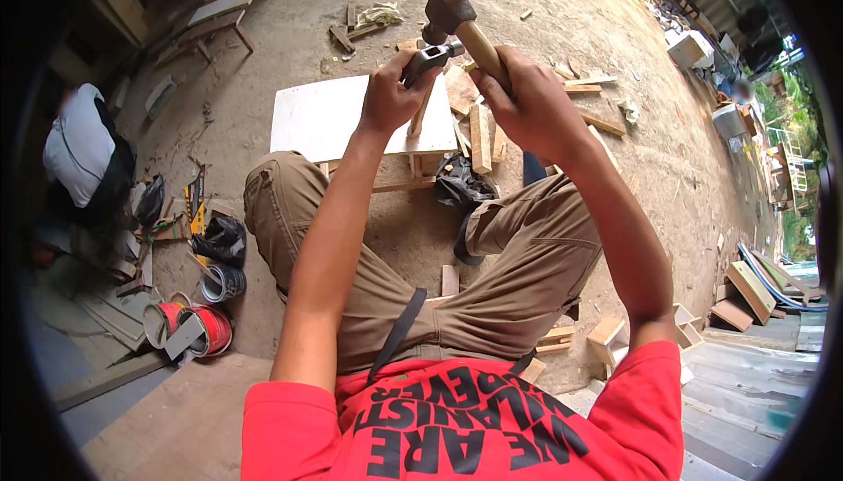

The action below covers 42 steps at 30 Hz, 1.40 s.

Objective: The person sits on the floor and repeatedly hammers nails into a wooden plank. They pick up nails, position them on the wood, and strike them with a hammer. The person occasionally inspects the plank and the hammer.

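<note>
My right hand is closed round the wooden handle of a claw hammer, its dark head raised at the top. Close beside it, my left hand grips a smaller hammer near its metal head. That hammer's wooden handle points down over a low table with a white top. The two hammer heads are very close together; I cannot tell whether they touch. My bent legs in brown trousers spread on either side below the table.
Wood offcuts and a black plastic bag lie by the table. On the left are red buckets, a dark paint bucket and another person. A long slatted bench stands behind. Metal sheets lie at right.
</note>
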Motion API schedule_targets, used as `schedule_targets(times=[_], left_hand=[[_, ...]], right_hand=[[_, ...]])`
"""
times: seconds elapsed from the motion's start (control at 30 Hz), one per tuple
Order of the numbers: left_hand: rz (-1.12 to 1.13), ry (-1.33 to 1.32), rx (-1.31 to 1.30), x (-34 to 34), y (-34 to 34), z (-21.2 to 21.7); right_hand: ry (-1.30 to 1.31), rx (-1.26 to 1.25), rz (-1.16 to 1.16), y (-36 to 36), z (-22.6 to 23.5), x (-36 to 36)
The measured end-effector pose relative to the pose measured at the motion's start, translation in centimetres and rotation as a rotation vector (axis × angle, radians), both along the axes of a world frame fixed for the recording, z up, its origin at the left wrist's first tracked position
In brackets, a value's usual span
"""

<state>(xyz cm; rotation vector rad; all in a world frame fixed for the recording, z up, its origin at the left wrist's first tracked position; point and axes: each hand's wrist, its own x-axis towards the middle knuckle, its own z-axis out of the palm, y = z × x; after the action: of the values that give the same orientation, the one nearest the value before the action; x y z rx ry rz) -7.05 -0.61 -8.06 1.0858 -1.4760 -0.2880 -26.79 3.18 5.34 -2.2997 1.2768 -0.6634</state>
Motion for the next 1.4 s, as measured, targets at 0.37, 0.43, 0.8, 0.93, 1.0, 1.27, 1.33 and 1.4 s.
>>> schedule_targets(times=[0.37, 0.43, 0.8, 0.93, 1.0, 1.27, 1.33, 1.4], left_hand=[[-0.001, -0.005, 0.016, 0.1, 0.1, 0.0], [-0.003, 0.020, 0.014, 0.0, 0.3, 0.2], [0.008, 0.017, 0.049, 0.2, 0.8, 0.0], [0.007, 0.014, 0.054, -0.3, 1.0, 0.5], [-0.011, 0.026, 0.046, -0.4, 0.9, 0.3], [0.016, 0.039, -0.015, 0.6, -0.4, -1.2], [0.087, 0.016, 0.010, 1.2, -0.6, -1.5], [0.154, 0.113, 0.144, 2.6, -0.9, -2.2]], right_hand=[[0.086, 0.029, 0.014, -0.3, 0.3, 0.1], [0.116, 0.012, 0.015, -0.4, 0.3, 0.1], [0.164, 0.019, -0.013, -0.7, 1.3, 0.4], [0.074, -0.032, -0.027, -0.2, 1.1, 0.7], [0.146, 0.000, -0.047, -0.3, -0.1, 0.5], [-0.359, -0.015, -0.150, -0.2, -4.2, 1.4], [-0.522, 0.098, -0.258, -0.6, -6.9, 1.2], [-0.587, 0.173, -0.353, -0.7, -9.6, 1.1]])
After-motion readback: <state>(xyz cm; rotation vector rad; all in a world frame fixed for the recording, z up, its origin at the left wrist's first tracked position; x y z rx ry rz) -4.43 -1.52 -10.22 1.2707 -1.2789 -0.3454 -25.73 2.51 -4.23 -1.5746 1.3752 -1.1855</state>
